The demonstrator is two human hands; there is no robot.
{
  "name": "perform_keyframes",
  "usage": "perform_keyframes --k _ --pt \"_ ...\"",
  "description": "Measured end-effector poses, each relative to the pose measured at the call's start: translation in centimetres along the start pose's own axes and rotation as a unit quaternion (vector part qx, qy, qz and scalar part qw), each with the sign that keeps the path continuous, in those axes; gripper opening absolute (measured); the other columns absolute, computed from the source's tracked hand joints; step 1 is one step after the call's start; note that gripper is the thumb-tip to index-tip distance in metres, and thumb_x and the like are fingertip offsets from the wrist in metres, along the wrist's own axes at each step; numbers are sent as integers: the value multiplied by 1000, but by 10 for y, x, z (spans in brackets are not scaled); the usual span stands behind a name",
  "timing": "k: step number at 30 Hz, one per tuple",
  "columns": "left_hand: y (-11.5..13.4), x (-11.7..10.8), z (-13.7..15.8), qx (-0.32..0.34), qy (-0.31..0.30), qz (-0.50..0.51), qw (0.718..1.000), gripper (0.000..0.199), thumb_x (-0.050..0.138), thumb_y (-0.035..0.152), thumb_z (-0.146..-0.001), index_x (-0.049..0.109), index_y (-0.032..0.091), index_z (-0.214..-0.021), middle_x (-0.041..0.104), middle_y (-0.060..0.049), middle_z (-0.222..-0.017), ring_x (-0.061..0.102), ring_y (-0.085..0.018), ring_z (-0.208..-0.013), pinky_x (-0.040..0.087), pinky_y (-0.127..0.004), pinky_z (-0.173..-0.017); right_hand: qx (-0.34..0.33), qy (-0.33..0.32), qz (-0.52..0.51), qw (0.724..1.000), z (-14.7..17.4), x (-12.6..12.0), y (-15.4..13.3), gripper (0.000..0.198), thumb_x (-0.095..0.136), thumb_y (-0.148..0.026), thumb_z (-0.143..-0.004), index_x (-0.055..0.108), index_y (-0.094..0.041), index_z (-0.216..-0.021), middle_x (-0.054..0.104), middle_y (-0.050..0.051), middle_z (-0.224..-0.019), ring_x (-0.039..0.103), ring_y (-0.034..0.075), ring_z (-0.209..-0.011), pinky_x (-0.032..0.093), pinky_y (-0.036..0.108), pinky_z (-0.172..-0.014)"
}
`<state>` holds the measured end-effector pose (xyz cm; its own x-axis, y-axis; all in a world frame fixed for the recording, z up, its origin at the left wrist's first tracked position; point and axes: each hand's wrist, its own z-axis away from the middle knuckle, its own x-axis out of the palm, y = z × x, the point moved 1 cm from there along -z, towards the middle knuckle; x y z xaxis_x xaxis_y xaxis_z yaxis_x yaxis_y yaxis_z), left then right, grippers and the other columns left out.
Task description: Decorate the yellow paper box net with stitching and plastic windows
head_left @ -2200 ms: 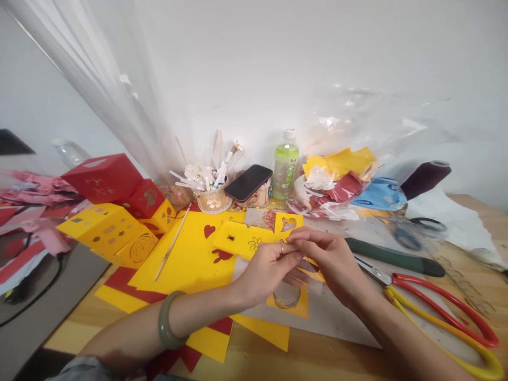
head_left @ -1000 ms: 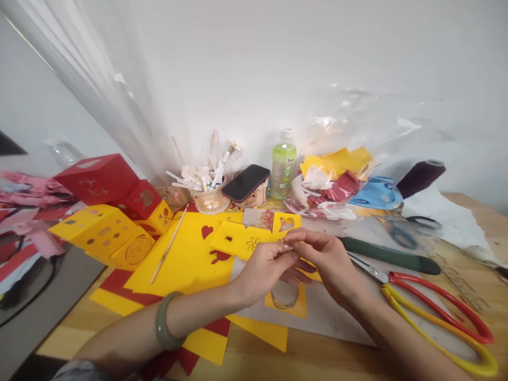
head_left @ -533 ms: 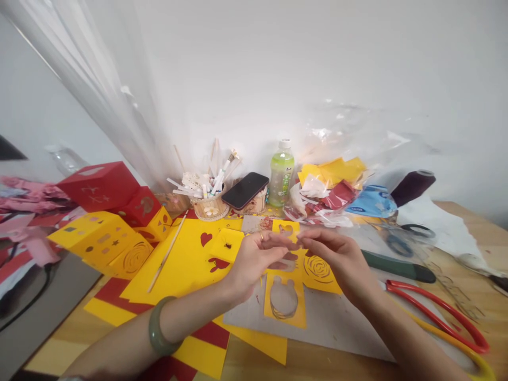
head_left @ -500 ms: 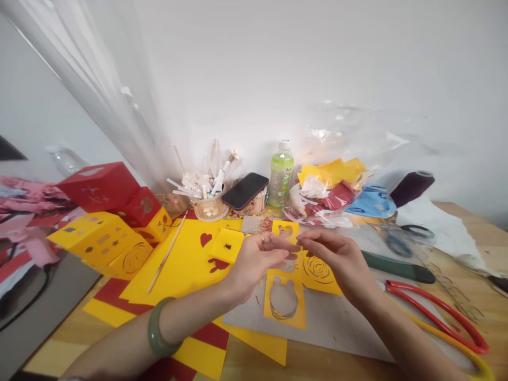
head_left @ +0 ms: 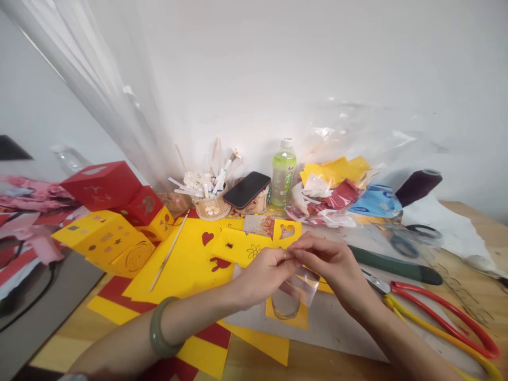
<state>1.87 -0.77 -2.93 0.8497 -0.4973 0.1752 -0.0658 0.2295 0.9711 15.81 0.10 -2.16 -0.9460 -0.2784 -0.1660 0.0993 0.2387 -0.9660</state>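
Note:
My left hand, a green bangle on its wrist, meets my right hand fingertip to fingertip over the middle of the table. Both pinch a small clear plastic film, which hangs below the fingers and catches the light. Beneath it lies a yellow card strip with cut-out shapes, one like an animal's head. Just left of my fingers is a yellow card piece with a flower outline and a small dark spidery mark. My hands cover part of the cards.
Red-handled scissors and a green-handled tool lie at right. Yellow and red cut-out boxes stand at left beside a thin stick. Behind are a basket of pens, a phone, a green bottle and a bag of scraps.
My hands have drawn closer together and slightly lower. The clear film now shows below my fingers, and the flower outline at left has come into sight.

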Motion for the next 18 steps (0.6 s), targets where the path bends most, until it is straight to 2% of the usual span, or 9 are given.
perform_keyframes --k 4,8,11,15,18 --pt "1 6 3 5 8 6 1000 33 48 34 -86 63 10 -102 68 -14 -96 68 -18 -75 50 -25 -61 92 35 -42 994 1 7 -1 13 64 -32 -72 68 -21 -67 57 -3 -63 46 7 -54 31 19 -44" --pt "0 7 5 -1 23 8 1000 32 46 32 -87 62 8 -102 67 -15 -97 67 -18 -76 51 -26 -62 145 59 -63 986 2 12 -3 13 66 -32 -68 66 -20 -63 52 -4 -56 40 6 -49 26 18 -41" --pt "-1 7 5 0 24 13 1000 34 47 34 -86 61 8 -102 67 -14 -94 66 -17 -73 51 -26 -62 158 65 -87 981 3 15 -3 13 67 -31 -67 66 -19 -63 54 -4 -58 42 6 -51 30 17 -43" --pt "-1 7 5 -10 34 20 999 40 51 42 -82 62 8 -102 66 -13 -90 65 -19 -72 50 -28 -62 140 70 -106 982 4 16 -2 10 67 -28 -66 67 -19 -65 60 -1 -65 49 9 -58 38 20 -52" --pt "-1 8 6 -18 41 14 999 44 53 47 -80 62 9 -99 65 -12 -89 65 -21 -73 50 -30 -63 138 69 -115 981 4 17 -1 10 68 -29 -65 67 -19 -63 60 -1 -64 50 10 -59 40 21 -54"
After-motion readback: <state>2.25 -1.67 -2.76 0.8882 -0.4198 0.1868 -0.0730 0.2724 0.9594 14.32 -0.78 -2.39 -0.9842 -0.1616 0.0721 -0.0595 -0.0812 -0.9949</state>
